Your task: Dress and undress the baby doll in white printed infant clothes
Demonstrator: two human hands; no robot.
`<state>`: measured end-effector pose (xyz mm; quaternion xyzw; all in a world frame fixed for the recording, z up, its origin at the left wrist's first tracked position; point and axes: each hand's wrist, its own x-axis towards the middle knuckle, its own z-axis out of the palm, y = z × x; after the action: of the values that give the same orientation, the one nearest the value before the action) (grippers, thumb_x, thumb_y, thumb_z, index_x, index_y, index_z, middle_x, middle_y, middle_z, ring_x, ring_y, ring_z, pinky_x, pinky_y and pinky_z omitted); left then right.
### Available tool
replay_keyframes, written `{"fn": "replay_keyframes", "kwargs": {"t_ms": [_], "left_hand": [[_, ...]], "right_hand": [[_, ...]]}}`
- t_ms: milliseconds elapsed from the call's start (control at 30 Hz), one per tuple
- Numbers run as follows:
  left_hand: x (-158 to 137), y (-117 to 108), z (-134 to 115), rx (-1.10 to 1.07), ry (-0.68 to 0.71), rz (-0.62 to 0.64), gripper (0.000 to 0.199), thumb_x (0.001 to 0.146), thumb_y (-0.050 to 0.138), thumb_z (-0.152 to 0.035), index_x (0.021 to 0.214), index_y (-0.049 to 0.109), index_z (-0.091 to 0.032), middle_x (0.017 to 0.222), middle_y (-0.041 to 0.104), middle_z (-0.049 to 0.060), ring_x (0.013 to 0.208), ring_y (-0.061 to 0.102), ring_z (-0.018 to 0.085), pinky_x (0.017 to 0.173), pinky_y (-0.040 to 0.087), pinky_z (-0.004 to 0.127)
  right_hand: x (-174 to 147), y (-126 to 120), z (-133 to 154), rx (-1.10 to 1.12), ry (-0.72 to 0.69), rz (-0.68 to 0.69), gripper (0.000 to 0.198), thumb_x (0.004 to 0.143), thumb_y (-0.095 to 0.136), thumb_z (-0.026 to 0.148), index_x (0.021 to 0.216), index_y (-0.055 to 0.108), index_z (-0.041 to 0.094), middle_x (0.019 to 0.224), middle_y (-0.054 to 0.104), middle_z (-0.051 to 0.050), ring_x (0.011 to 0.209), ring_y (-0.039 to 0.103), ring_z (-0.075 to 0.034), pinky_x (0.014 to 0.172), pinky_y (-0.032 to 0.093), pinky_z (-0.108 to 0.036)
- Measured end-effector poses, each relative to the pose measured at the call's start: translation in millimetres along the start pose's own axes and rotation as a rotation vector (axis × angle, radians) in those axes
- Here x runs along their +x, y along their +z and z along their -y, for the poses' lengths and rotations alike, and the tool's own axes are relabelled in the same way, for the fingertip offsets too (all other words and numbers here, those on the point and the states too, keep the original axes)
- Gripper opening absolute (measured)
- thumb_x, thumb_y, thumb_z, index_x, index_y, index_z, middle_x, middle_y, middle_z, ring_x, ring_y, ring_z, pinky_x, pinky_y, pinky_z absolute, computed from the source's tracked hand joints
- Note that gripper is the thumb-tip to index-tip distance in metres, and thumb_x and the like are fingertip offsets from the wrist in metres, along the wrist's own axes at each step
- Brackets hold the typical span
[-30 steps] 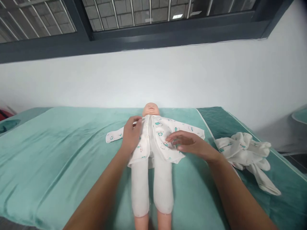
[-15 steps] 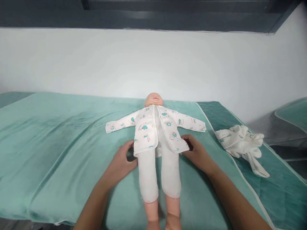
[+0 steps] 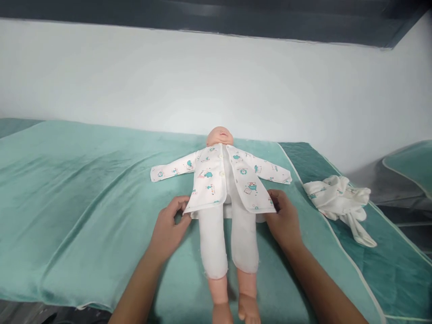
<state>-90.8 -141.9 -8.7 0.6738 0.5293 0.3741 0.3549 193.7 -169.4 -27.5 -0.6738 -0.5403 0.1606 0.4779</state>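
Both hands on the shirt. Left hand (image 3: 168, 231) looks to pinch one lower corner of the shirt (image 3: 207, 177), thumb below the hem; right hand (image 3: 285, 220) looks to pinch the opposite corner, fingertips partly hidden by cloth. Shirt is on the doll (image 3: 212, 243), which lies face up between the hands, head toward the wall, feet toward the wearer. Front is unfastened, flaps apart, sleeves spread out.

Risks, my guess: uneven tug from one side could swing or slide the light-looking doll and skew the shirt. Thin corners could slip from the fingertips. Back panel peeks out below the hem, so it may bunch under the legs if only the front gets pulled.

Surface: soft green sheet (image 3: 101, 193), creased at left, pale piping where a darker green strip (image 3: 401, 270) starts at right. Crumpled white garment (image 3: 340, 202) on that strip, well apart from the doll. Room: plain white wall (image 3: 135, 76) behind, dark ledge (image 3: 202, 18) above, dark floor (image 3: 16, 310) lower left, another green-covered thing (image 3: 411, 164) far right.
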Motion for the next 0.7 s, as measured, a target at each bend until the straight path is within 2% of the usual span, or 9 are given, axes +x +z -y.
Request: {"fn": "replay_keyframes", "kwargs": {"t_ms": [67, 167, 267, 333, 500, 700], "left_hand": [[-1.0, -1.0, 0.7, -0.004, -0.003, -0.005, 0.022, 0.082, 0.049, -0.026, 0.101, 0.06, -0.02, 0.079, 0.06, -0.002, 0.076, 0.056, 0.015, 0.073, 0.042, 0.028], [-1.1, -0.7, 0.2, 0.011, 0.003, -0.006, 0.018, 0.083, 0.049, -0.027, 0.096, 0.059, -0.02, 0.077, 0.057, -0.002, 0.075, 0.053, 0.015, 0.071, 0.041, 0.027], [-1.3, 0.8, -1.4, 0.035, 0.003, -0.031, 0.009, 0.081, 0.049, -0.027, 0.086, 0.054, -0.021, 0.075, 0.055, -0.003, 0.072, 0.052, 0.014, 0.069, 0.04, 0.026], [-1.9, 1.8, -1.9, 0.057, -0.004, -0.023, 0.005, 0.079, 0.05, -0.026, 0.081, 0.051, -0.021, 0.074, 0.055, -0.003, 0.07, 0.051, 0.013, 0.068, 0.04, 0.026], [-3.1, 3.2, 0.6, 0.075, 0.009, -0.025, 0.005, 0.078, 0.051, -0.024, 0.081, 0.049, -0.022, 0.074, 0.054, -0.004, 0.069, 0.049, 0.013, 0.066, 0.04, 0.025], [-1.7, 4.0, 1.3, 0.056, 0.026, -0.031, 0.004, 0.08, 0.051, -0.024, 0.081, 0.048, -0.022, 0.074, 0.051, -0.004, 0.068, 0.049, 0.012, 0.065, 0.04, 0.025]], "right_hand": [[-0.6, -1.2, -1.5, -0.015, -0.071, -0.023, 0.024, 0.081, 0.062, 0.032, 0.102, 0.06, 0.019, 0.091, 0.071, -0.005, 0.076, 0.064, -0.02, 0.063, 0.05, -0.03], [-1.2, -3.1, 0.1, -0.064, -0.302, -0.066, 0.027, 0.082, 0.061, 0.026, 0.109, 0.062, 0.02, 0.097, 0.068, -0.007, 0.083, 0.063, -0.021, 0.066, 0.053, -0.033], [-2.2, -4.5, 4.9, -0.093, -0.544, -0.055, 0.039, 0.087, 0.057, 0.02, 0.126, 0.061, 0.024, 0.121, 0.06, -0.012, 0.106, 0.061, -0.026, 0.082, 0.055, -0.041], [-3.1, -4.4, 8.3, -0.111, -0.651, -0.019, 0.048, 0.09, 0.053, 0.017, 0.136, 0.056, 0.029, 0.139, 0.052, -0.013, 0.121, 0.056, -0.029, 0.094, 0.052, -0.048], [-2.6, 0.3, 15.6, -0.099, -0.794, 0.059, 0.062, 0.093, 0.048, 0.014, 0.15, 0.038, 0.037, 0.152, 0.045, -0.007, 0.136, 0.046, -0.031, 0.106, 0.043, -0.057], [1.5, 6.5, 20.8, -0.063, -0.856, 0.155, 0.063, 0.094, 0.049, 0.014, 0.152, 0.034, 0.034, 0.153, 0.044, -0.007, 0.141, 0.04, -0.027, 0.112, 0.038, -0.056]]}}
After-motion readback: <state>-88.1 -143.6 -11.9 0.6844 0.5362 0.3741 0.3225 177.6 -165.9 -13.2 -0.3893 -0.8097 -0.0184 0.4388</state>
